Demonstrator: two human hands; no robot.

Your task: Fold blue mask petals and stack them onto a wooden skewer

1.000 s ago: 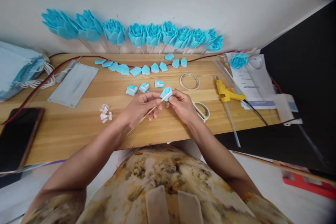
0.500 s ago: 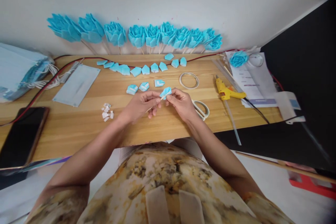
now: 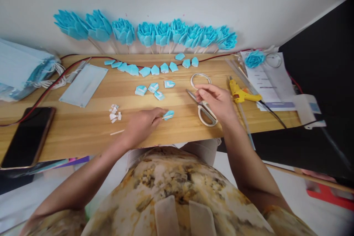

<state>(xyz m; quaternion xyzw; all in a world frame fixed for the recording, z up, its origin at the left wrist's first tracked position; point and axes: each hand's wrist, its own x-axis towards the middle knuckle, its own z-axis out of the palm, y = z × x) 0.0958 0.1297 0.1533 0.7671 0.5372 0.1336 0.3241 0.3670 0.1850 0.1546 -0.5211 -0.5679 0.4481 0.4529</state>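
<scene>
My left hand (image 3: 145, 125) is closed around a thin pale stick low over the table. A small blue petal piece (image 3: 168, 114) is at the stick's tip, just beyond my fingertips. My palm hides the stick's middle, and its far end shows left of the wrist. Half-curled and loosely apart, the fingers of my right hand (image 3: 217, 101) are above the scissors (image 3: 206, 116). Their fingertips are close to the lower edge of a roll of tape (image 3: 191, 81); I cannot tell whether they touch it. Several blue petals with white strips (image 3: 141, 90) lie beyond my left hand.
More blue petals (image 3: 155, 69) form a row further back, before blue flowers on sticks (image 3: 146, 34) along the wall. A yellow glue gun (image 3: 240, 94) lies right. White scraps (image 3: 114, 114), a phone (image 3: 27, 138), a flat mask (image 3: 84, 84) and a red-black cable (image 3: 52, 86) are left.
My right hand has let go of the petal and moved right over the scissors. The left hand has lowered towards me with stick and petal. Another strip-marked petal now shows, uncovered.
</scene>
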